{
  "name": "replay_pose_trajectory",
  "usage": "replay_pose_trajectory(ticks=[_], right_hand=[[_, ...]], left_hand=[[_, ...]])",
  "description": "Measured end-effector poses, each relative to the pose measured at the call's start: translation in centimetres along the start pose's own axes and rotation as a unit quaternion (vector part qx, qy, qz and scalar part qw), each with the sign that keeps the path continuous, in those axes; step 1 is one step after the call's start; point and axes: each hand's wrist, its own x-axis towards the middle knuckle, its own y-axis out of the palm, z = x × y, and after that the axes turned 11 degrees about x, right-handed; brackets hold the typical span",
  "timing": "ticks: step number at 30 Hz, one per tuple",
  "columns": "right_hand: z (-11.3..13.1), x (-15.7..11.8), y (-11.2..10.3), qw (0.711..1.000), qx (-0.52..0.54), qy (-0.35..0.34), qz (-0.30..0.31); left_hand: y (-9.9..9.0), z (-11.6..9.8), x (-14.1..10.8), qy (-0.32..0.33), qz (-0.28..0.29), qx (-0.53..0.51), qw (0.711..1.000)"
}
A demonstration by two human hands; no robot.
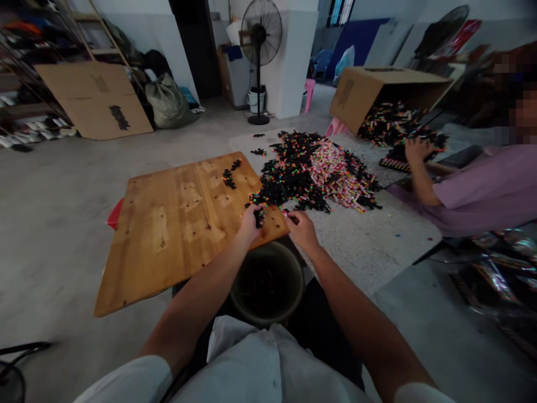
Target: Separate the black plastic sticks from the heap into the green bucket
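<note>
My left hand [251,220] is closed around a small black piece [259,217] over the right part of the wooden board [168,224]. To its right, my right hand [301,228] pinches a small pinkish piece [286,212] near the board's right corner. Just beyond both hands lies a large heap of black pieces [285,173] with orange and green tips. Pink and white pieces [331,168] cover the heap's right side. A few black pieces [229,178] lie apart on the board.
A round bucket [298,288] stands below my hands, between my legs. At the right, another person's hand [418,150] touches black pieces by a tipped cardboard box [356,101]. The speckled table [377,246] extends right. A standing fan [258,73] is farther back.
</note>
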Motion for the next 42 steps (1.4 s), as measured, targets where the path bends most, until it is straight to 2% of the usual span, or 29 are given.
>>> replay_pose_trajectory(ticks=[5,9,14,18,25,29,32,36,42], right_hand=[[2.5,-4.3,1.5,0.991,0.124,0.049,0.021],[4.1,-5.6,2.1,0.986,0.162,0.047,0.002],[5.5,-6.0,1.8,0.985,0.169,0.031,-0.021],[6.3,-6.4,1.6,0.991,0.129,0.014,-0.041],[7.0,-6.9,1.4,0.996,0.059,-0.027,-0.055],[7.0,-7.2,1.6,0.993,-0.018,-0.078,-0.083],[6.8,-7.4,1.9,0.991,-0.033,-0.090,-0.098],[6.6,-7.2,1.7,0.993,-0.021,-0.095,-0.067],[6.9,-6.9,0.9,0.997,0.069,-0.038,0.009]], left_hand=[[2.8,-1.1,-1.9,0.032,0.008,-0.144,0.989],[4.4,-1.9,-3.8,0.031,0.040,-0.216,0.975],[5.2,-2.7,-5.4,0.049,0.031,-0.205,0.977],[5.6,-3.2,-6.2,0.072,0.007,-0.185,0.980],[6.1,-3.3,-7.0,0.162,-0.027,-0.133,0.977],[6.3,-3.2,-7.1,0.169,-0.030,-0.130,0.976],[6.3,-3.2,-7.0,0.165,-0.030,-0.133,0.977],[6.2,-3.1,-6.9,0.155,-0.027,-0.134,0.978],[5.7,-2.5,-6.7,0.160,-0.039,-0.113,0.980]])
